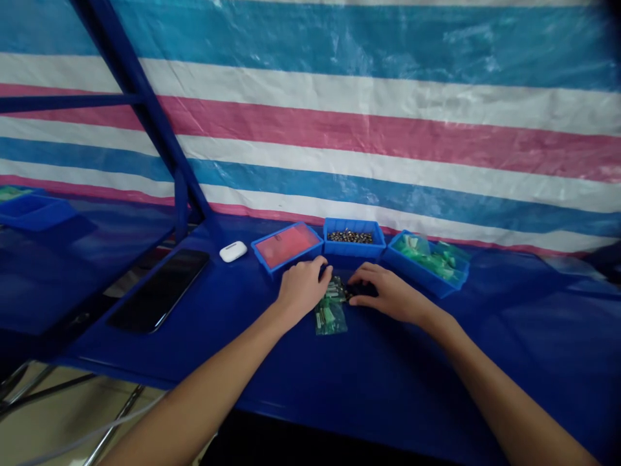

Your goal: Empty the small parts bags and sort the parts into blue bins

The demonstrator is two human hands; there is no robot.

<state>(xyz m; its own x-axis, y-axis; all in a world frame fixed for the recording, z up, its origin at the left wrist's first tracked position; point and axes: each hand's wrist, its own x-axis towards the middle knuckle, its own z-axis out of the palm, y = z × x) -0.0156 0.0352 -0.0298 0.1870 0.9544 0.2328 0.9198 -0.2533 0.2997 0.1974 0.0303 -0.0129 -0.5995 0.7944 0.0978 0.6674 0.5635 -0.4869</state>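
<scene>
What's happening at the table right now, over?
Left hand and right hand low, fingers at the top of a plastic bag. Bag lying flat, green parts inside. Blue bin of metal parts just beyond.

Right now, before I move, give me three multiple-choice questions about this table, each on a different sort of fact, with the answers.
1. Which bin holds the small metal parts? A left, B middle, C right.
2. How many blue bins stand in the row behind your left grip and right grip? A three, B two, C five.
3. Where does the clear bag of green parts lie? A inside a bin, B in the air, C on the table.

Answers:
1 B, the middle bin is filled with them.
2 A, the red-lined left bin, the middle bin and the green-filled right bin stand side by side.
3 C, it rests on the blue tabletop.
</scene>
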